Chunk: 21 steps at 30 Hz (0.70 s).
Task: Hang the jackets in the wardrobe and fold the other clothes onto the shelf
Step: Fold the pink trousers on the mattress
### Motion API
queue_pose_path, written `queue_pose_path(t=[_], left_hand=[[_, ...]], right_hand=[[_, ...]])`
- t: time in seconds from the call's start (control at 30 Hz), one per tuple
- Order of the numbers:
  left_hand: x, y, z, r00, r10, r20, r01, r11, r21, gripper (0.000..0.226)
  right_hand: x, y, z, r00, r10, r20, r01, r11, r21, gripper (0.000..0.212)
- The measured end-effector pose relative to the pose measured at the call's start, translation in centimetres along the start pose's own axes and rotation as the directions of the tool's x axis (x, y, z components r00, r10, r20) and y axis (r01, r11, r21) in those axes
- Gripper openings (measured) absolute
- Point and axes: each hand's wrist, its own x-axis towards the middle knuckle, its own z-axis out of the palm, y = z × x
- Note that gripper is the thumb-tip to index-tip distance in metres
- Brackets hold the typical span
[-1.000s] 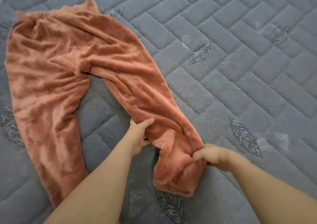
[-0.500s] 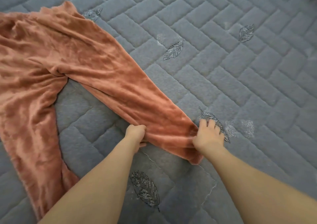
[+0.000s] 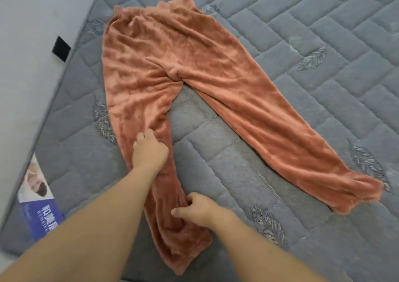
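We see a big grey mattress (image 3: 291, 44) with stitched blocks and small leaf shapes on it. The pants (image 3: 172, 50) lie flat on it. They are soft and orange-brown. The waist is at the far end. One leg goes off to the right and the other leg comes near to us, with a gap of grey between them. At the left is a pale wall (image 3: 28, 65). A blue and white label (image 3: 37, 204) sits on the near left edge of the mattress. Our left hand (image 3: 149, 151) is on the near leg, its fingers curled into the cloth. Our right hand (image 3: 195, 208) is nearer to us, pinching the right side of that same leg. The two hands are apart.
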Motion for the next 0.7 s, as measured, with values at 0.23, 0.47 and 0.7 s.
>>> queue_pose_path(t=[0.23, 0.47, 0.7], left_hand=[[2.2, -6.5, 0.4, 0.911, -0.392, 0.128, 0.413, 0.869, -0.273, 0.067], [2.1, -5.2, 2.1, 0.794, -0.375, 0.478, 0.591, 0.294, -0.751, 0.048], [1.9, -7.3, 0.0, 0.818, -0.413, 0.400, 0.559, 0.408, -0.722, 0.058]], right_hand=[[2.6, -3.4, 1.2, 0.975, 0.061, -0.212, -0.102, 0.978, -0.184, 0.008], [1.7, -0.2, -4.6, 0.960, 0.144, -0.241, -0.121, 0.987, 0.105, 0.019], [3.2, -4.7, 2.3, 0.982, 0.011, -0.190, 0.038, 0.967, 0.252, 0.009]])
